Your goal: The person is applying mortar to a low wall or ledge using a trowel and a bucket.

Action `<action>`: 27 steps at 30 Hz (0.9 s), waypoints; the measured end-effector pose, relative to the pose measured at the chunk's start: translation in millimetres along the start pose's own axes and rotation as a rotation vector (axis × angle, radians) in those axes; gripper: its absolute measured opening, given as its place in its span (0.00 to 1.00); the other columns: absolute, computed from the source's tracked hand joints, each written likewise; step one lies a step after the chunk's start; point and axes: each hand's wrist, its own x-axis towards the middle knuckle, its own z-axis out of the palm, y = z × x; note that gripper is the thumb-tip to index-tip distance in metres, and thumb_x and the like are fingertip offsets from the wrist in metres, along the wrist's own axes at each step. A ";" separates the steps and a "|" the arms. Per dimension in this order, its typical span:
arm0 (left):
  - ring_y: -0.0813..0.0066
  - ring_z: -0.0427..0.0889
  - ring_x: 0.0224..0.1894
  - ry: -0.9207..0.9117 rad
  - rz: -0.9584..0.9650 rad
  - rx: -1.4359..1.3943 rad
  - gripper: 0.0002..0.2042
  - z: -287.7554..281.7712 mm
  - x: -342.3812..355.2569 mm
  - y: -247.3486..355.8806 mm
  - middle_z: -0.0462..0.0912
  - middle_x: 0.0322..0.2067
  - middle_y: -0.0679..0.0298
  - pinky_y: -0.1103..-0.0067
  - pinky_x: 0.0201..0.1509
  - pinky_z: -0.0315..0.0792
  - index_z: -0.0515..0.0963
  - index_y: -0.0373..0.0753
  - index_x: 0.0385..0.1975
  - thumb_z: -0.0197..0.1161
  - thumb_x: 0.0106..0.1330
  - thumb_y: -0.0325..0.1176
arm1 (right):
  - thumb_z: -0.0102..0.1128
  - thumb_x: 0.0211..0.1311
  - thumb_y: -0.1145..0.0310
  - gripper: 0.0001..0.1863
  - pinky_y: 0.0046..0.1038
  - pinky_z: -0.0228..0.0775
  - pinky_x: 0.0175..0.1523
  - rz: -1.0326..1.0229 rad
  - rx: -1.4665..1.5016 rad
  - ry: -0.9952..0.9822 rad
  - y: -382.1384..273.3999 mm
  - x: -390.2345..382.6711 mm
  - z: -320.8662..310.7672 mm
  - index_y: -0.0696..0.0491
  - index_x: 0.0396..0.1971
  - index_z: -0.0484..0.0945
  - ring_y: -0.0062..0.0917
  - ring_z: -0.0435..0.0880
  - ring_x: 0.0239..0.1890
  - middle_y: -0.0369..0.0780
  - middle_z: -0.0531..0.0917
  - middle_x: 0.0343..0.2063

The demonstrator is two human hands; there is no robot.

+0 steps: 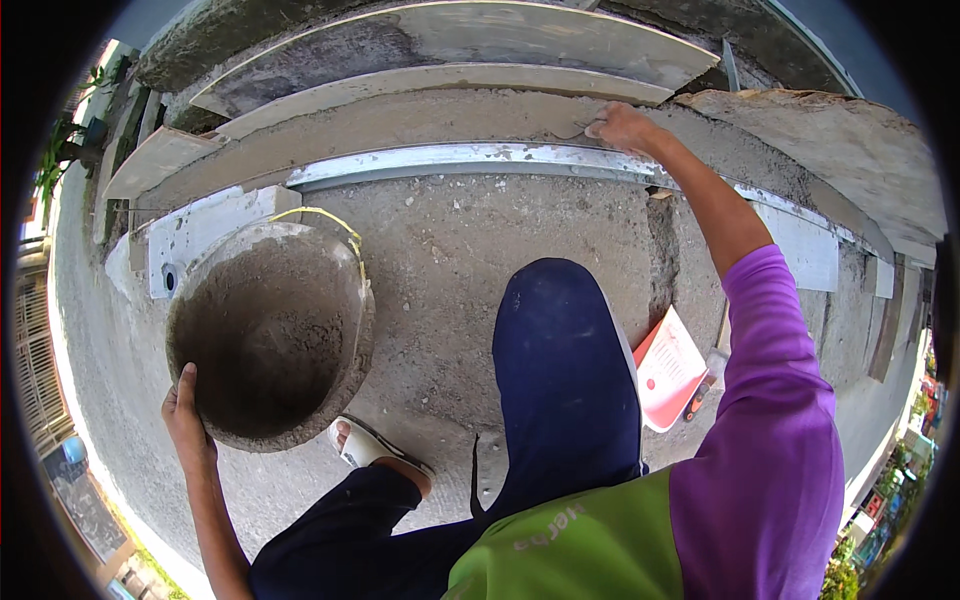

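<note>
— What is the person working on, from where you are standing?

— The biggest thing is the mortar bed [420, 118], a long grey strip running along behind a metal rail [470, 158]. It is looking wet and soft, so I'd guess it is marking at the lightest touch; nothing there to grab.

— And that tub?

— The bucket [268, 335] is sitting on the concrete [470, 250] at the person's left, just in front of the rail, with grey mortar caked inside and a yellow handle [330, 225] lying over the far rim. Judging by the crust, it is probably heavy and gritty, rough rather than slippery. The left hand [186, 420] is gripping the near rim, thumb up against the wall. The rim is looking stiff enough to hold; the handle would be the better place for lifting, I think.

— The other hand?

— The right hand [622, 126] is reaching far out over the rail and closing on a small trowel [580, 130], its blade lying on the mortar. That tool is looking light and rigid; it is being held by the handle, though the fingers are hiding most of it.

— Anything else around?

— A red and white pad [668, 368] is lying by the person's right knee, and a sandal [362, 445] is showing beside the bucket.
</note>
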 end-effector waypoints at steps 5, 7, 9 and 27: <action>0.81 0.82 0.30 -0.006 0.000 -0.020 0.15 0.9 3.0 -0.7 0.87 0.32 0.62 0.83 0.37 0.74 0.83 0.31 0.34 0.66 0.72 0.40 | 0.63 0.63 0.52 0.25 0.42 0.74 0.56 -0.286 -0.120 0.238 4.0 -31.0 -4.3 0.57 0.49 0.84 0.45 0.85 0.46 0.52 0.87 0.43; 0.80 0.82 0.30 -0.011 0.007 -0.025 0.16 3.0 1.6 2.4 0.87 0.32 0.62 0.83 0.37 0.74 0.83 0.30 0.34 0.66 0.72 0.40 | 0.62 0.62 0.49 0.29 0.42 0.73 0.60 -0.356 -0.098 0.162 -45.7 -31.5 0.4 0.55 0.55 0.83 0.49 0.83 0.53 0.55 0.84 0.52; 0.79 0.83 0.32 -0.039 -0.008 0.014 0.16 -9.0 2.4 -2.3 0.88 0.34 0.60 0.82 0.40 0.76 0.83 0.29 0.36 0.66 0.73 0.41 | 0.60 0.61 0.49 0.25 0.42 0.76 0.55 -0.394 -0.086 0.177 -119.4 -21.0 19.8 0.55 0.47 0.86 0.48 0.87 0.45 0.53 0.88 0.41; 0.79 0.82 0.32 -0.057 0.005 0.018 0.16 -9.5 2.1 -5.5 0.87 0.33 0.61 0.82 0.40 0.74 0.83 0.30 0.36 0.65 0.73 0.41 | 0.63 0.63 0.52 0.27 0.41 0.79 0.49 -0.124 -0.188 0.246 56.8 -82.9 -40.5 0.58 0.53 0.83 0.42 0.87 0.42 0.54 0.85 0.44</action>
